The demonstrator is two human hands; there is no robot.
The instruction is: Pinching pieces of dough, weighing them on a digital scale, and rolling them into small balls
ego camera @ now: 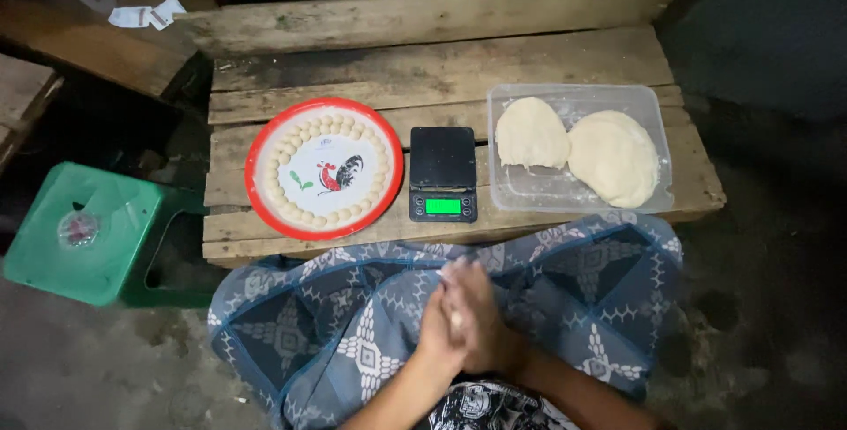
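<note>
Your left hand (438,329) and right hand (481,320) are pressed palm to palm over your lap, fingers extended and blurred; whether a bit of dough sits between them cannot be told. The patterned blue cloth (353,324) draped across your knees lies under them, likely to catch crumbs. On the wooden pallet (441,68) ahead, a red-rimmed round tray (324,168) with a rooster picture carries small dough balls (281,190) set in a ring along its edge, leaving the centre bare. Just right of it sits a black digital scale (443,173), its green display lit, within easy reach. Further right, a clear plastic tub (578,145) holds 2 large dough lumps (613,157) side by side, touching. A green plastic stool (84,231) stands at your left.
</note>
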